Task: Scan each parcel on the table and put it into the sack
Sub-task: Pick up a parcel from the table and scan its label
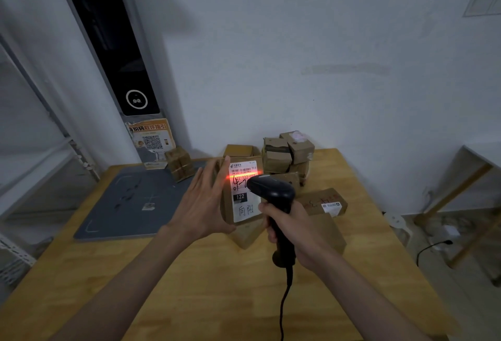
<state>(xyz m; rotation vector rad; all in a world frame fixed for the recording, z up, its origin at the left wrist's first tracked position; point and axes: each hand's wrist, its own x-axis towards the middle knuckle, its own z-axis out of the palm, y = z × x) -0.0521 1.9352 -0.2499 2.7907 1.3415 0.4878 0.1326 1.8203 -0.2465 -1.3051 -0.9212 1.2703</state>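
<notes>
Left hand [202,205] holding upright brown cardboard parcel [242,194], fingers seemingly straight, right hand [294,229] at 3 o'clock gripping black handheld scanner [273,199], red beam across white label [244,191]

A parcel pickup point: stacked cardboard parcels [287,154], a self-service kiosk [116,53], QR-code notice [151,138].

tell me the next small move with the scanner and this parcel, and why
Probably hold both steady a moment. The right hand aims the scanner, and its red line already lies across the barcode of the parcel that the left hand holds up. No sack is in view.
</notes>
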